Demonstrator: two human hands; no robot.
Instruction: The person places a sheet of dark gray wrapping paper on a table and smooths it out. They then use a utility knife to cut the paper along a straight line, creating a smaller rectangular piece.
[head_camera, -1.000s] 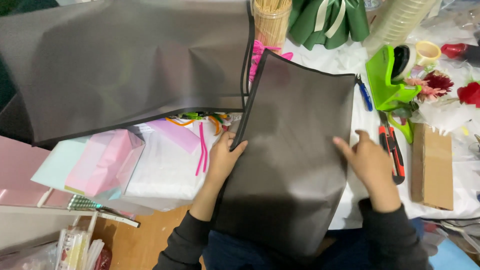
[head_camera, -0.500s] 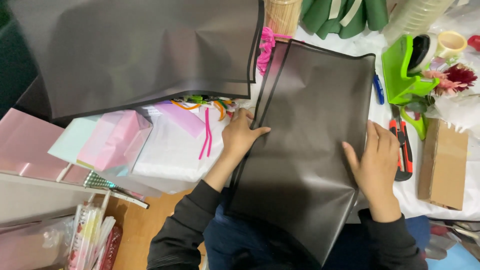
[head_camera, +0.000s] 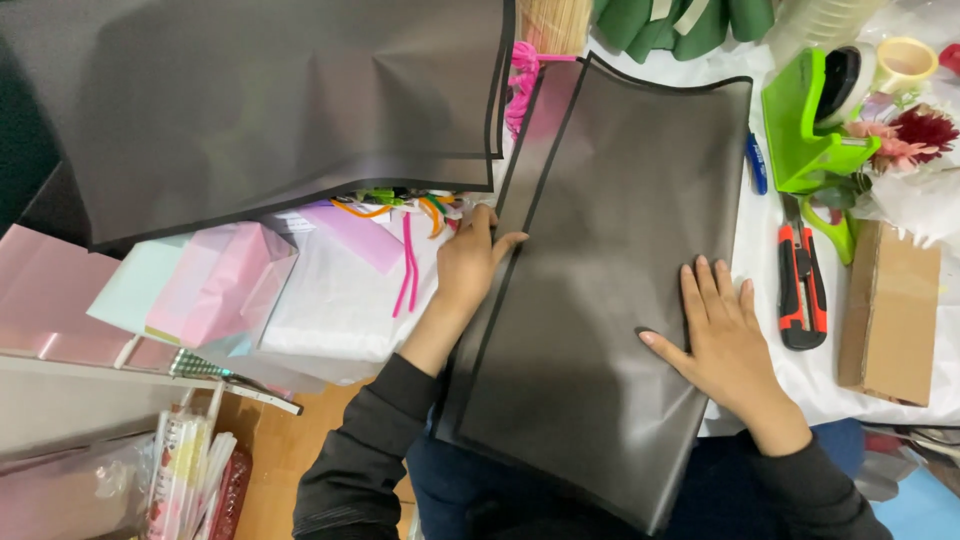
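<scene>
Your left hand (head_camera: 468, 262) sits at the left border of the dark translucent wrapping sheet (head_camera: 610, 300), fingers curled loosely with the tips pressing on the black-edged margin; whether the thumb pinches under the edge you cannot tell from here; your right hand (head_camera: 722, 340) lies flat and spread, palm down, on the sheet's right side at about four o'clock, gripping nothing, only pinning it.

The sheet lies in front of you, its far end toward twelve o'clock on the white table cover (head_camera: 800, 375) and its near end hanging over the table edge toward your lap; a second edge line shows just inside the left border, so it looks doubled or layered there.

Judging by that, you are at the squaring and smoothing stage of laying the sheet out; a next move would call for keeping the right palm planted while the left works along the border, so the slick film does not slide.

At ten o'clock a larger dark sheet (head_camera: 280, 110) spreads over pink and pale papers (head_camera: 215, 280); at three o'clock lie an orange utility knife (head_camera: 800, 280) and a brown cardboard box (head_camera: 888, 315); at one o'clock stands a green tape dispenser (head_camera: 815, 125).
</scene>
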